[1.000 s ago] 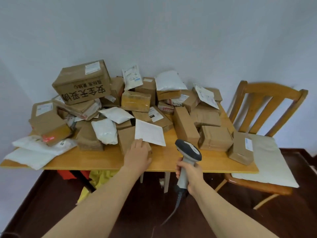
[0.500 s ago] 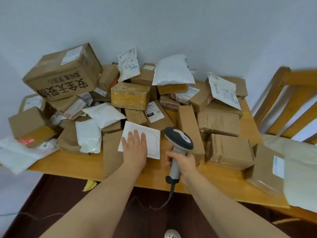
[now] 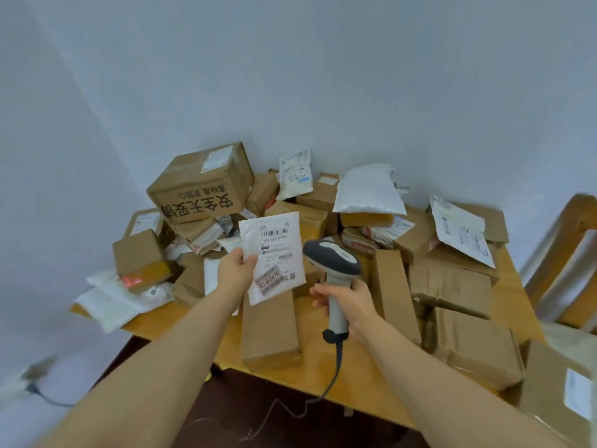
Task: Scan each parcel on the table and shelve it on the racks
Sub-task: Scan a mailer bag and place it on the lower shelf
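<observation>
My left hand (image 3: pixel 235 270) pinches a flat white mailer (image 3: pixel 274 253) by its left edge and holds it upright above the table, its barcode label facing me. My right hand (image 3: pixel 349 300) grips the handle of a grey barcode scanner (image 3: pixel 332 270), whose head sits just right of the mailer. A long brown box (image 3: pixel 270 328) lies on the wooden table (image 3: pixel 326 379) below the mailer. Several other cardboard boxes and white bags are heaped behind it.
A large carton with black printed characters (image 3: pixel 200 185) tops the pile at the back left. Taped brown boxes (image 3: pixel 471 344) crowd the table's right side. A wooden chair (image 3: pixel 562 253) stands at the right. The scanner cable (image 3: pixel 290 412) hangs over the table's front edge.
My left hand has lifted the white mailer off the pile and turned its label side towards me. The scanner has risen beside it. The view has tilted upward.
</observation>
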`<state>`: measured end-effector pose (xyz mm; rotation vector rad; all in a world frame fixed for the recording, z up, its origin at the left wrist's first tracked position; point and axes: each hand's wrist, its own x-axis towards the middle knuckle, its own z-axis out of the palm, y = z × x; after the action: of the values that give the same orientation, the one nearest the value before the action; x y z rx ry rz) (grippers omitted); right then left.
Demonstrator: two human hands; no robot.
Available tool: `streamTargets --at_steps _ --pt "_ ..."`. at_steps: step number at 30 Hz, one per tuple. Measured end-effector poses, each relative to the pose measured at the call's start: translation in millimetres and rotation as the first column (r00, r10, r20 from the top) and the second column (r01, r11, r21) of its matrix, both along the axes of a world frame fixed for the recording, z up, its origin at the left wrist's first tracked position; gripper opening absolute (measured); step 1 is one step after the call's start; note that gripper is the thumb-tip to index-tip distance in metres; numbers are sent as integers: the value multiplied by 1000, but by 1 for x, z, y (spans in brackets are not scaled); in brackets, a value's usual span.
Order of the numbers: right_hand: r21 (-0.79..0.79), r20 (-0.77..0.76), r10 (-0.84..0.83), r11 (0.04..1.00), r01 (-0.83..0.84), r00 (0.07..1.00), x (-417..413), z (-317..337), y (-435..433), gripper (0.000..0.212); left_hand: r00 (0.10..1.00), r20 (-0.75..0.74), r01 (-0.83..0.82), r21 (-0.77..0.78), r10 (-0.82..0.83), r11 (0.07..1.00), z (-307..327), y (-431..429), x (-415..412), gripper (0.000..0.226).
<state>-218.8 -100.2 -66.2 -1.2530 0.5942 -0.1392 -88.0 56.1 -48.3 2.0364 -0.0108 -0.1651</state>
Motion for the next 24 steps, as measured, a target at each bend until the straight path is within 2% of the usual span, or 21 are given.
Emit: streamTargets --at_steps 2,7,12,17,24 --pt "-44 26 54 998 -53 998 8 11 13 16 996 -86 -47 -116 38 992 10 22 2 21" --pt "-170 52 222 963 -210 974 24 31 47 7 982 -158 -135 -243 99 961 23 75 6 22" --pt "-198 37 284 942 -272 958 34 45 82 12 957 -248 -248 -435 149 866 29 115 8 27" --pt "-218 19 320 926 -308 947 45 52 109 15 940 -270 -315 -444 210 839 27 146 15 26" --pt "-267 -31 356 898 -351 934 55 52 129 13 942 -221 -328 -428 254 842 25 177 24 27"
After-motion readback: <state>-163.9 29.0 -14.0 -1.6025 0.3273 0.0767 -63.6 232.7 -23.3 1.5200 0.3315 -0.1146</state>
